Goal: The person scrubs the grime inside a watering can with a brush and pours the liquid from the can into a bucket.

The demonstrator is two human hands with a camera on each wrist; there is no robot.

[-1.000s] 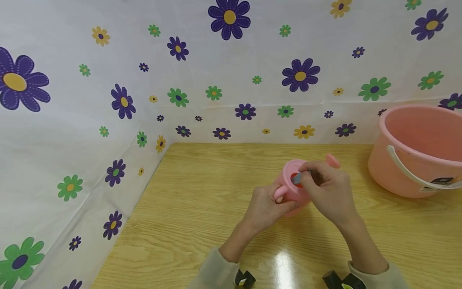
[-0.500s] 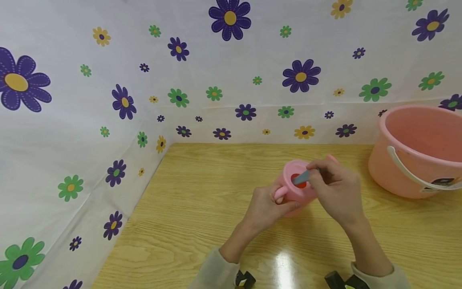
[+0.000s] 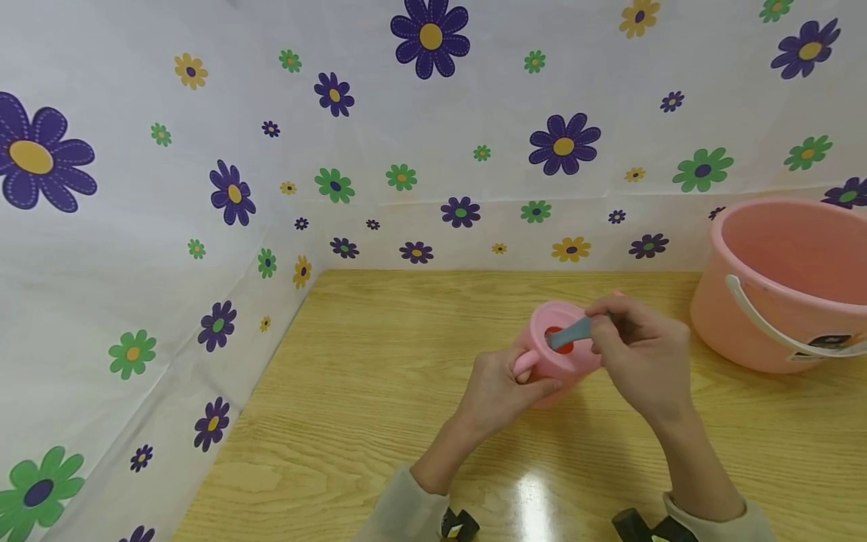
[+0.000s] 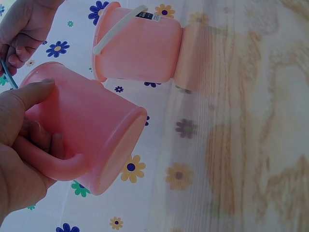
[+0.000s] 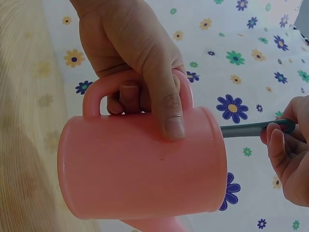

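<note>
A pink watering can [image 3: 565, 369] is held up over the table, its round top opening facing me in the head view. My left hand [image 3: 500, 390] grips its handle [image 5: 118, 83], the thumb lying along the can's wall. My right hand [image 3: 646, 357] pinches a slim blue-grey tool [image 3: 572, 333] by one end, to the right of the opening. The tool's other end reaches into the red-looking opening, and its tip is partly hidden; I cannot tell its kind. In the right wrist view, the spout [image 5: 159, 224] juts out below the can.
A large pink bucket [image 3: 734, 320] with a white handle [image 3: 752, 312] stands at the right on the wooden table [image 3: 352, 391]. White sheeting [image 3: 433, 113] printed with flowers rises behind and at the left of the table.
My right hand has moved to the right, drawing more of the blue-grey tool out of the opening. My left hand and the watering can have stayed nearly still.
</note>
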